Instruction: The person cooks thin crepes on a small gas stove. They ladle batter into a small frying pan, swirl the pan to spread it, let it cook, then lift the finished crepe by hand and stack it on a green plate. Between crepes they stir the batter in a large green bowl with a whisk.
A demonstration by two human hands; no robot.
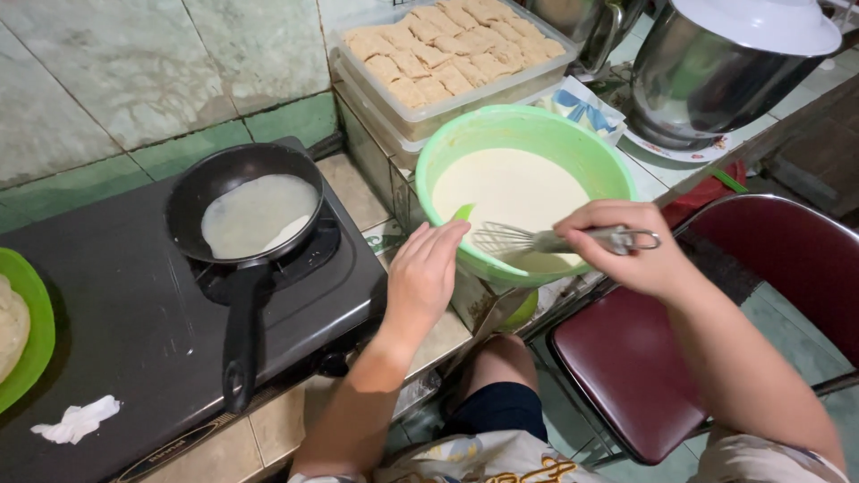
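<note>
A light green bowl (pixel 573 143) of pale batter sits tilted on the counter's edge. My right hand (pixel 631 255) grips the handle of a metal whisk (pixel 519 240), whose wires rest over the batter at the bowl's near rim. My left hand (pixel 425 273) rests with fingers together against the bowl's near left rim, next to a green ladle handle (pixel 463 213). To the left, a black frying pan (pixel 246 210) with a thin pale crepe in it sits on a black gas stove (pixel 116 322), its handle pointing toward me.
A clear plastic tub (pixel 447 49) of folded rolls stands behind the bowl. A steel pot with a white lid (pixel 725 63) is at the back right. A green plate (pixel 31 331) sits at far left, a crumpled tissue (pixel 76 420) near it. A maroon chair (pixel 644 358) stands at right.
</note>
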